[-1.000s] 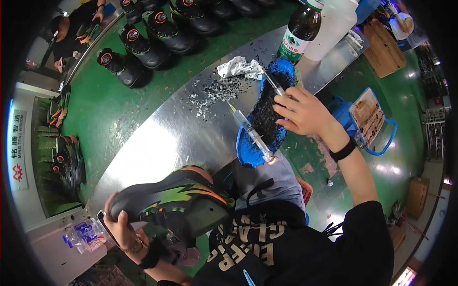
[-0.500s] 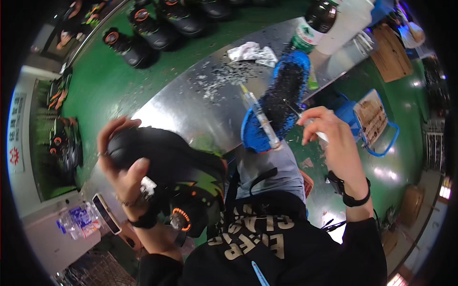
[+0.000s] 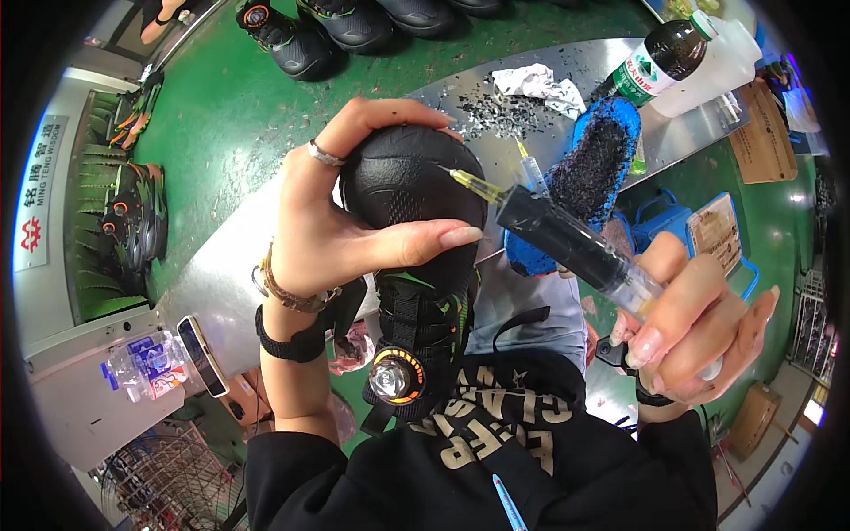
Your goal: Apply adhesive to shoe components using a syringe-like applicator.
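Head view: my left hand [image 3: 314, 217] clasps the black shoe [image 3: 434, 281] before me by its toe [image 3: 397, 170] while my right hand [image 3: 699, 326] grips the dark-filled syringe [image 3: 567, 241], yellow tip [image 3: 475, 186] over it, apparently at applying liquid, which calls for steady fingers and light pressure.

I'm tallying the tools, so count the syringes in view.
2: a dark-filled syringe in the right hand; a second syringe lies with its tip over the metal table, partly hidden behind the first. Others may be hidden.
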Demonstrator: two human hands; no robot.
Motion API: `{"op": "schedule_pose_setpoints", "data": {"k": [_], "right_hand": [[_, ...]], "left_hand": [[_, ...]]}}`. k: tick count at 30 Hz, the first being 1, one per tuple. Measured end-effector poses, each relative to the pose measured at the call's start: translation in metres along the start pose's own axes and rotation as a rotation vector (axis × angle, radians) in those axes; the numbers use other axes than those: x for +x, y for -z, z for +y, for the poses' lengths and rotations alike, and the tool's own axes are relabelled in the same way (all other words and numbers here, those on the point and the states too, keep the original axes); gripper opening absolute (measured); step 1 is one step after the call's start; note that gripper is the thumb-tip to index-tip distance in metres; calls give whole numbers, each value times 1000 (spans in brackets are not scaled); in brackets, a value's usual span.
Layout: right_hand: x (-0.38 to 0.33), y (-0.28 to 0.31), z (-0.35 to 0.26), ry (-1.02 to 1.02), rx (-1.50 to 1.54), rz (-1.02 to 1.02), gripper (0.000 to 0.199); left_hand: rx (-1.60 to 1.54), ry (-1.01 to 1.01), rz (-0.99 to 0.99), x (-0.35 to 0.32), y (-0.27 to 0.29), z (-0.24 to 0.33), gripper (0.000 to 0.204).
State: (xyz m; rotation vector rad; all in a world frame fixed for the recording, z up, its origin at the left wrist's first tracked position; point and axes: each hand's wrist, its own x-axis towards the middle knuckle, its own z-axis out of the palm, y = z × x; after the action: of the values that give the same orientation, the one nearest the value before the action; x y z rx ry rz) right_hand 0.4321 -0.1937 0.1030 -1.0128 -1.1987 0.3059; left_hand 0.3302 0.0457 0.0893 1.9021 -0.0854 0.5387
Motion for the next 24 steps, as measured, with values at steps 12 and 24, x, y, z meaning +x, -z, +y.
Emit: {"op": "schedule_pose_setpoints", "data": {"k": [12,24], "right_hand": [[-5,-2,23,-102,5,98,40],[-46,-35,81,11,131,212,49]], "left_hand": [[-67,-1,51,-2,12,-17,65],[174,-262,383,-28,35,-67,40]]}}
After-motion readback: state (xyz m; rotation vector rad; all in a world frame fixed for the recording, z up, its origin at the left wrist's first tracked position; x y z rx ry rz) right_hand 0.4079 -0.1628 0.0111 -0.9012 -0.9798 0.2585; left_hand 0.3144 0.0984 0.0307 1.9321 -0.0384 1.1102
